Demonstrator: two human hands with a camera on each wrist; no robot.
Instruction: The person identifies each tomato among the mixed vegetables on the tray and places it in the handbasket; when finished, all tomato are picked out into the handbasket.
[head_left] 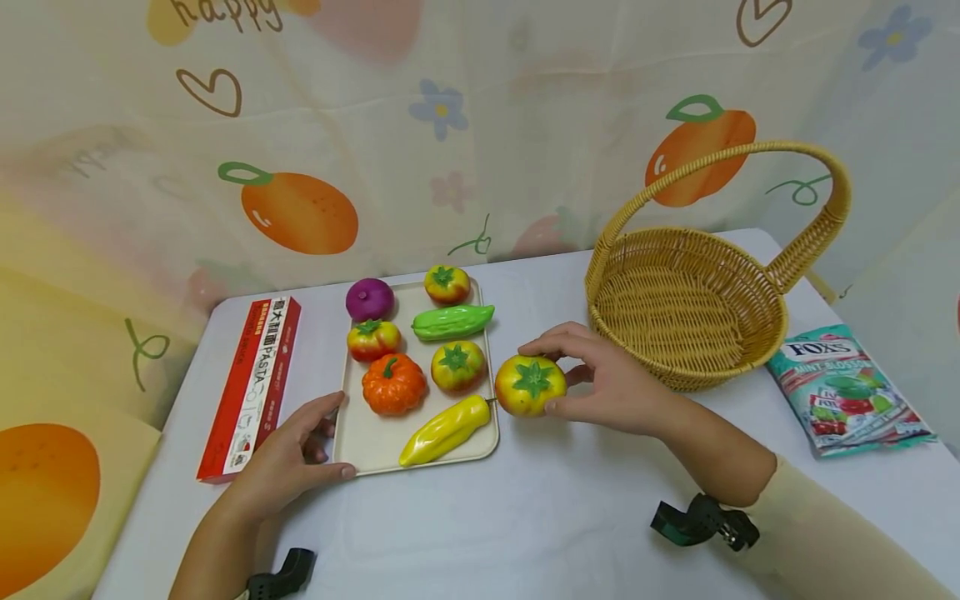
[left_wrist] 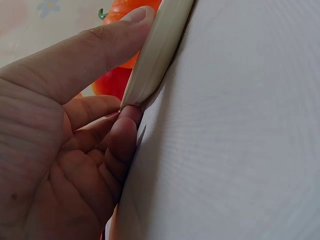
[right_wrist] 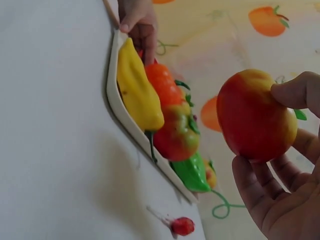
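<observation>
My right hand (head_left: pixel 611 379) holds a yellow-red tomato (head_left: pixel 531 386) with a green star-shaped top, just off the right edge of a cream tray (head_left: pixel 360 454). In the right wrist view, thumb and fingers grip that tomato (right_wrist: pixel 255 117) above the table. At the tray's lower left corner, my left hand (head_left: pixel 288 454) pinches the rim; its thumb (left_wrist: pixel 100 55) lies over the edge with fingertips against the outside. The tray bears an orange pumpkin (head_left: pixel 393 385), a yellow pepper (head_left: pixel 444 431), a green pepper (head_left: pixel 452 322), a purple onion (head_left: pixel 370 299) and more tomatoes (head_left: pixel 458 366).
A wicker basket (head_left: pixel 675 308) with a tall handle stands at the back right. Beside it lies a green candy bag (head_left: pixel 851 387). Left of the tray is a red pasta box (head_left: pixel 251 387). A printed curtain (head_left: pixel 487 125) hangs behind the white table (head_left: pixel 555 525).
</observation>
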